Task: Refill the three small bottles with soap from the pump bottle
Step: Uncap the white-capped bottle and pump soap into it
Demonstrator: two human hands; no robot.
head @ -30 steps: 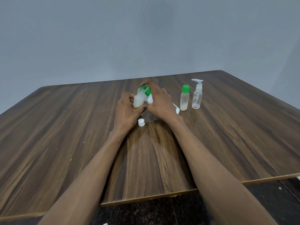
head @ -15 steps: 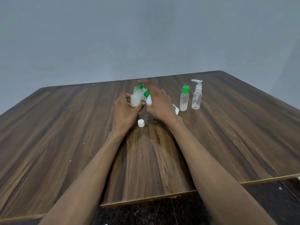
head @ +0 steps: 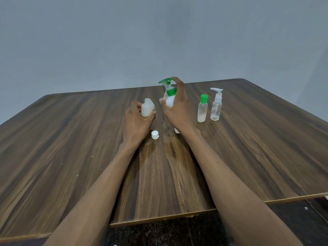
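1. Grey wall behind, dark wood-grain table (head: 248, 157) in front, and we're working around its middle, toward the far edge.
2. Our left hand (head: 137, 121) has its fingers curled round an uncapped small bottle (head: 146, 110), white soap visible inside, mouth tipped slightly toward the right.
3. Our right hand (head: 175, 110) wraps the pump bottle (head: 169, 96), held tilted, with one finger reaching up by its green pump head (head: 166, 81). Nozzle and open bottle are apart just now.
4. A loose white cap (head: 155, 134) lies on the table just nearer us than the left hand.
5. Toward the right edge stand a green-capped small bottle (head: 202, 109) and a clear pump-top small bottle (head: 216, 105), side by side, each with a little soap at the bottom.
6. To do this well, we reckon: bring the nozzle right over the open mouth, keep that bottle steady and upright, and press in short strokes so nothing dribbles onto the wood.
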